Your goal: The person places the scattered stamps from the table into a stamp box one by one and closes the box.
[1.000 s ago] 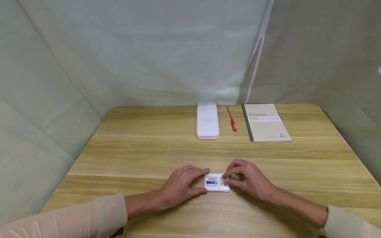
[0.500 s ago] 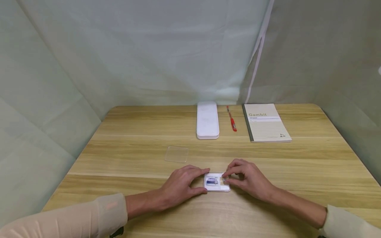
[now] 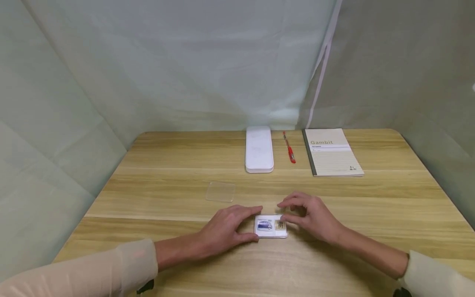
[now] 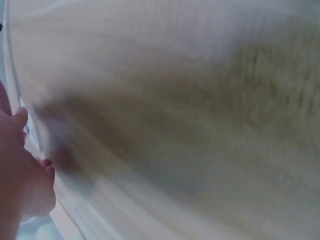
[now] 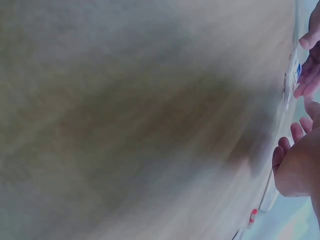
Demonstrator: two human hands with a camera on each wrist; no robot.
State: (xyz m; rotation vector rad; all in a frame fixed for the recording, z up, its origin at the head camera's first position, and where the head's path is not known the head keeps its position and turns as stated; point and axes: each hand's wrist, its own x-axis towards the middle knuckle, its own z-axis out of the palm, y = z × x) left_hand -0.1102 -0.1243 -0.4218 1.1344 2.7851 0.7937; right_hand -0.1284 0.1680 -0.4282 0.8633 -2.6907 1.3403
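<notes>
A small flat clear-edged case point(image 3: 271, 235) lies on the table before me in the head view. Inside it show a purple-blue stamp-like picture point(image 3: 264, 225) and a smaller tan one point(image 3: 279, 225), on white backing. My left hand point(image 3: 226, 227) spans the case's left end, thumb at the near corner and index fingertip just off the far edge. At the right end my right hand point(image 3: 315, 216) has thumb and index finger parted, the thumb tip over the tan picture's edge. Both wrist views catch the hands only at their margins.
A thin clear lid-like plate point(image 3: 220, 192) lies behind the left hand. Farther back are a white oblong box point(image 3: 259, 149), a red pen point(image 3: 289, 147) and a notebook point(image 3: 332, 152) marked Gambit. Pale curtains point(image 3: 208, 62) surround the wooden table point(image 3: 167, 194).
The right thumb and index finger have let go of the tan picture and spread, the hand lifting slightly. The left index finger has risen off the case's far edge.
</notes>
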